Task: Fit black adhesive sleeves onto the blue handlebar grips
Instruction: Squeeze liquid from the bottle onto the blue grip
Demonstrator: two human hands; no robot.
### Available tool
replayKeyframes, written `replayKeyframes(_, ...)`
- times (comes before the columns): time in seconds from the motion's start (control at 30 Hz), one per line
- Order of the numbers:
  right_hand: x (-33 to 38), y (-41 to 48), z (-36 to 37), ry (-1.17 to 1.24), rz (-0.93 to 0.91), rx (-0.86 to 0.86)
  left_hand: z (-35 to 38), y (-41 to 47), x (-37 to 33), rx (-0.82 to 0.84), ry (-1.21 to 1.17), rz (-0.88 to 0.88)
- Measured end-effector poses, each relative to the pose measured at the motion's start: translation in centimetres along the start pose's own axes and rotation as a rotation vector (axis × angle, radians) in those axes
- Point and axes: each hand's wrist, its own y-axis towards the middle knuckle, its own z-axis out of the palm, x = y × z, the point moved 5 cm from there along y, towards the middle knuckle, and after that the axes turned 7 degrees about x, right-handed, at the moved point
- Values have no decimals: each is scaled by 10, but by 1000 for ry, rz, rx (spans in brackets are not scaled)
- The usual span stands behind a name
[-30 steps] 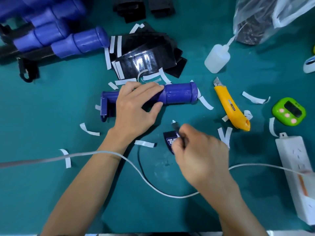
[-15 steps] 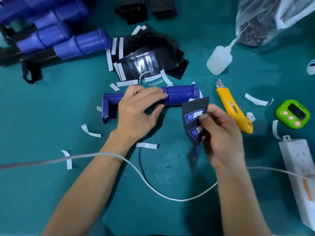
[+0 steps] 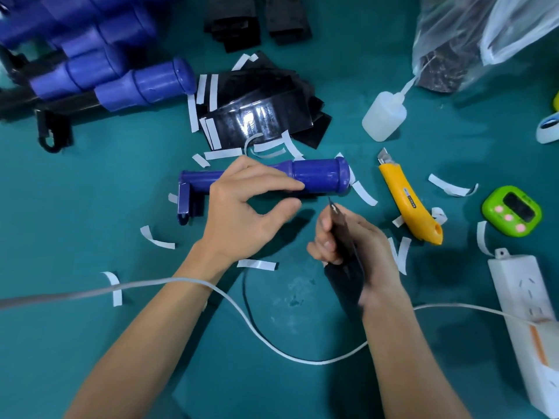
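Observation:
A blue handlebar grip [image 3: 317, 176] lies on its side in the middle of the green table [image 3: 90, 343], its flanged end pointing right. My left hand [image 3: 242, 213] rests over the grip's middle, fingers on top and thumb lifted off below it. A black adhesive sleeve [image 3: 346, 267] is pinched in my right hand [image 3: 360, 246], held edge-on just below the grip's right end. A pile of black sleeves [image 3: 263, 113] lies behind the grip.
Several more blue grips [image 3: 142, 86] lie at the back left. A yellow utility knife [image 3: 408, 204], a squeeze bottle [image 3: 384, 116], a green timer [image 3: 511, 211], a white power strip [image 3: 526, 313], a plastic bag [image 3: 484, 34], and a white cable [image 3: 242, 313] surround the work area. White backing strips [image 3: 257, 264] litter the table.
My right hand has turned the black sleeve from face-up to edge-on and drawn it back toward me. My left thumb has lifted off the grip.

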Motion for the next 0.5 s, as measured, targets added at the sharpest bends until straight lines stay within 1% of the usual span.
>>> replayKeyframes(0.07, -4, 1, 3, 24, 66, 24, 0, 2, -8, 79, -74, 6)
replayKeyframes(0.13, -6, 2, 6, 43, 119, 44, 2, 2, -17, 121, -102, 10)
replayKeyframes(0.3, -9, 2, 7, 58, 180, 48, 9, 0, -25, 125, -125, -9)
replayKeyframes(0.5, -13, 4, 7, 44, 217, 108, 9, 0, -22, 114, -136, -25)
